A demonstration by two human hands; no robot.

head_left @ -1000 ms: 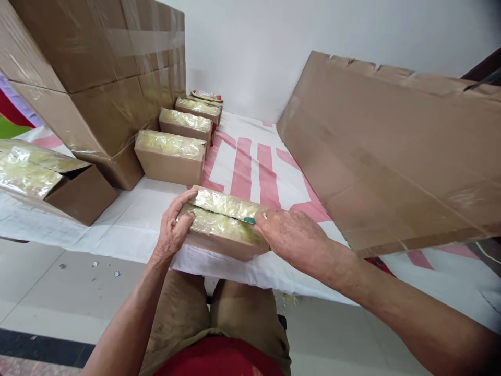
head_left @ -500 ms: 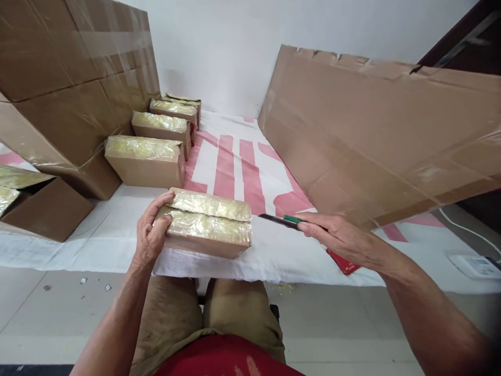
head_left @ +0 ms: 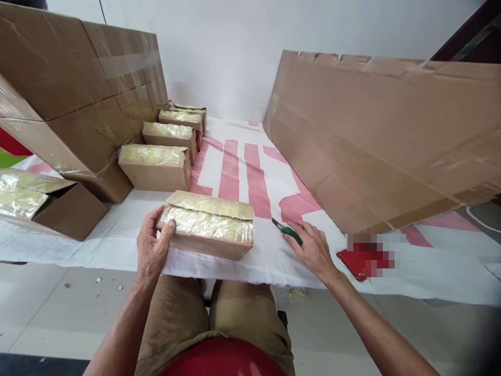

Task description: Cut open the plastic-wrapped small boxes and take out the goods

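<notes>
A small cardboard box (head_left: 211,245) lies before me near the table's front edge, its top covered with shiny yellowish tape that is slit along the middle. My left hand (head_left: 153,243) grips the left end of this box, thumb on the tape and fingers round the far side. To the right of the box, my right hand (head_left: 309,248) is closed on a green-handled utility knife (head_left: 291,233). The knife's dark blade points left toward the box and is apart from it. My right hand's wrist is just above the white cloth.
Several similar taped boxes (head_left: 154,175) stand in a row at the left, beside large stacked cartons (head_left: 88,99). One box (head_left: 74,209) at far left has a gap in its top. A big cardboard sheet (head_left: 383,141) leans at right. A red object (head_left: 362,261), partly blurred, lies on the tablecloth (head_left: 282,269).
My right hand has drawn nearer and lower, and the knife is now tilted with its blade up to the left. My left hand stays on the box; the whole view has shifted slightly.
</notes>
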